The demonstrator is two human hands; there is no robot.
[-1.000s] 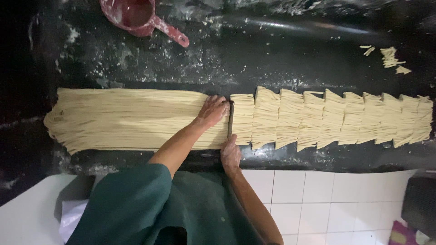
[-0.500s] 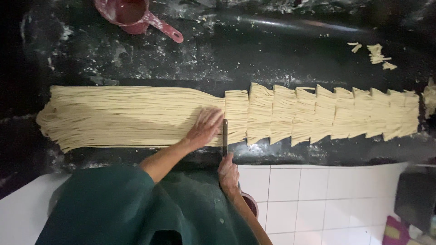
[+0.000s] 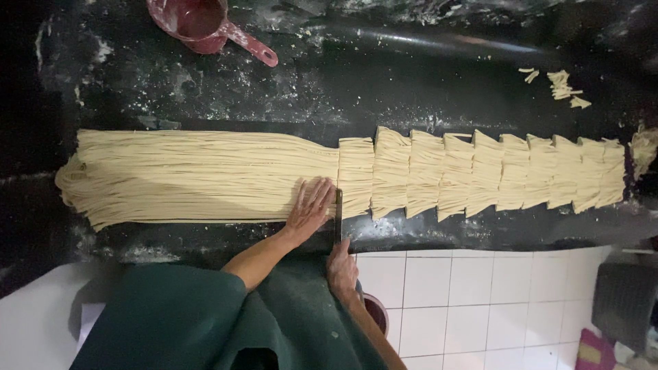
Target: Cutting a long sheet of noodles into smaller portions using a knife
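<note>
Fingers of the right hand (image 3: 340, 267) curl around the handle of a knife (image 3: 338, 214) standing in the long noodle sheet (image 3: 199, 177), left hand (image 3: 310, 209) spread flat on it, cut bundles (image 3: 480, 175) rightward, red scoop (image 3: 205, 24) beyond.

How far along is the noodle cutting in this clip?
Done: about nine cut portions lie in a row on the right of the dark counter. In hand: the left hand presses the uncut noodles flat while the right hand holds a knife at the cut edge. Left: the long uncut stretch, roughly half the strip.
</note>
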